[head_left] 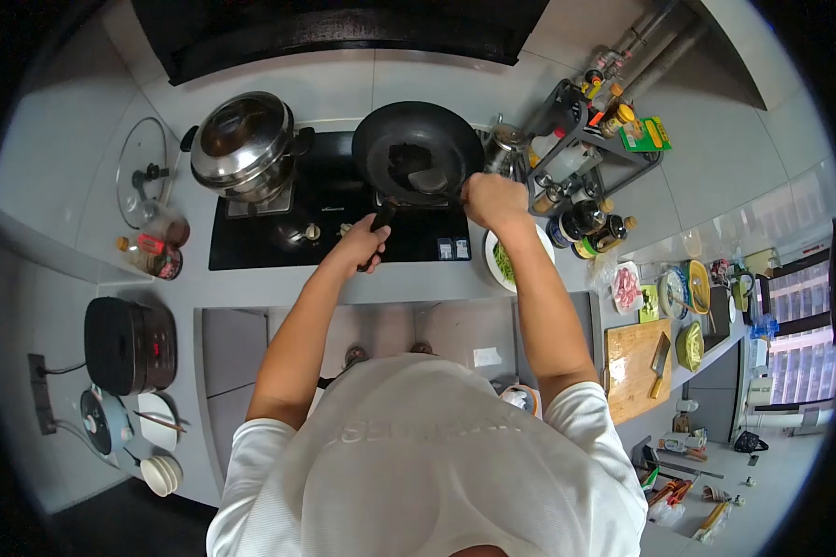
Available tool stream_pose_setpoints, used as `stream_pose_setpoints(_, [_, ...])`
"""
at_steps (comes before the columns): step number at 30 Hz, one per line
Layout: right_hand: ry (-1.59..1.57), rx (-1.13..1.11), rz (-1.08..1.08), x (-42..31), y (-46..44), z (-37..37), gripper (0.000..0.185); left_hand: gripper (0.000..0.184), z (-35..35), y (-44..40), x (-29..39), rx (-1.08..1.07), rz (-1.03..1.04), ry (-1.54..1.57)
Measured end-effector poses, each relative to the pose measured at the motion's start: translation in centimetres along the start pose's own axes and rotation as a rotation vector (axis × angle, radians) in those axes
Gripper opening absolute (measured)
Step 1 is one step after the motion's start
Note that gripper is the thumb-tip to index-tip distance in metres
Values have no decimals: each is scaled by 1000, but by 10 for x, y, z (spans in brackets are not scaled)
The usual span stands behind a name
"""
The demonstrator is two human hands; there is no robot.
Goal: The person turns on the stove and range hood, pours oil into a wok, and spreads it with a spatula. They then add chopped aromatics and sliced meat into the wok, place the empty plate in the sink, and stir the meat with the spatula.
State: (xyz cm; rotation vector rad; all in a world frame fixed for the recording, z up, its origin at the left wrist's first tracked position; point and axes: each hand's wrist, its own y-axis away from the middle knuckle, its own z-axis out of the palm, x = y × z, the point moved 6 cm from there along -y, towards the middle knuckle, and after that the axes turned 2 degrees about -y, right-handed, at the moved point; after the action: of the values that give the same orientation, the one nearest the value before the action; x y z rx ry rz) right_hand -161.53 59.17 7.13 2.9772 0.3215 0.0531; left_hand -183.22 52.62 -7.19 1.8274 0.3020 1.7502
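A black wok sits on the right burner of the black glass hob, with a dark wet patch in its bottom. My left hand is closed around the wok's handle. Over the wok's right rim, my right hand is closed in a fist on a spatula, whose grey blade rests inside the wok; its grip is hidden by my fingers. Beneath my right forearm, a white plate of chopped green vegetables is partly covered.
A lidded steel pot occupies the left burner. Right of the wok stand a steel kettle, a seasoning rack and sauce bottles. Farther right are a plate of raw meat and a cutting board bearing a cleaver.
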Motion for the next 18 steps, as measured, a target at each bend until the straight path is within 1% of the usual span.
stream_pose_setpoints(3, [-1, 43, 46, 13, -7, -1, 19, 69, 1, 2, -1, 24, -10, 34])
stream_pose_setpoints(4, [-12, 75, 60, 23, -14, 11, 20, 69, 1, 2, -3, 30, -20, 34])
stream_pose_setpoints(6, [0, 65, 58, 38, -26, 50, 21, 69, 1, 0, -4, 47, -34, 34])
stream_pose_setpoints(8, [-25, 73, 50, 44, -32, 75, 26, 70, 2, -1, -4, 33, -19, 28])
stream_pose_setpoints(10, [-71, 72, 29, 34, -19, 65, 21, 72, 6, -1, -6, 26, -15, 40])
stream_pose_setpoints(14, [-80, 67, 15, 22, -17, 63, 22, 75, 11, -1, -6, 32, -19, 46])
stream_pose_setpoints(18, [-47, 4, 10, 9, -11, 50, 24, 78, 12, -1, -5, 41, -36, 28])
